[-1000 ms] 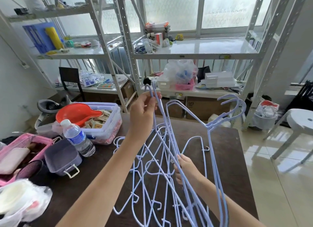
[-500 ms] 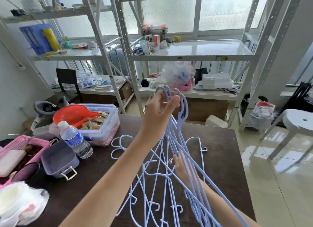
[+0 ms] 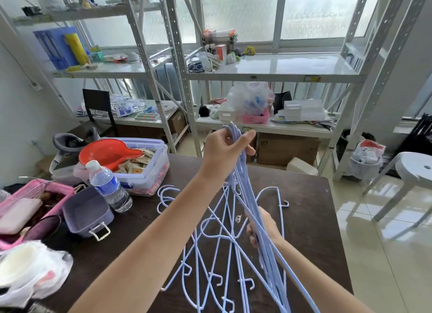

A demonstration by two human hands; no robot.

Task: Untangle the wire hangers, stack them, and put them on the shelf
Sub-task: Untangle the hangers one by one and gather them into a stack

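A gathered bundle of hangers (image 3: 253, 210) is held up off the surface (image 3: 311, 219), and the job looks roughly half done. The hooks at the top of the bundle are pinched together by the left hand (image 3: 228, 149), fingers and thumb curled round them, while lower down the wire shoulders are clasped by the right hand (image 3: 263, 228). So a stack is being formed, by the look of it, but it is not finished.

Beneath the arms, a loose tangle of hangers (image 3: 210, 242) is seen lying on the dark surface, with two hooks (image 3: 164, 199) poking out toward the water bottle (image 3: 108, 186). Those are judged to need freeing and adding before anything can be carried off. Nothing from the pile is seen on the shelf (image 3: 304, 66) yet.

Now the room to move. To the left, the surface is crowded: the water bottle, a clear tub (image 3: 149, 172) with an orange scoop (image 3: 109, 151) in it, a purple box (image 3: 86, 213) and a pink basket (image 3: 35, 196) are all packed near the tangle, so a sideways pull there could knock something over. To the right, the surface edge is close beside the held bundle, and past it open floor is offered, with a white stool (image 3: 413, 172) standing well apart. Ahead, the far edge of the surface gives way to the shelf, whose bare right half looks the likely landing spot.
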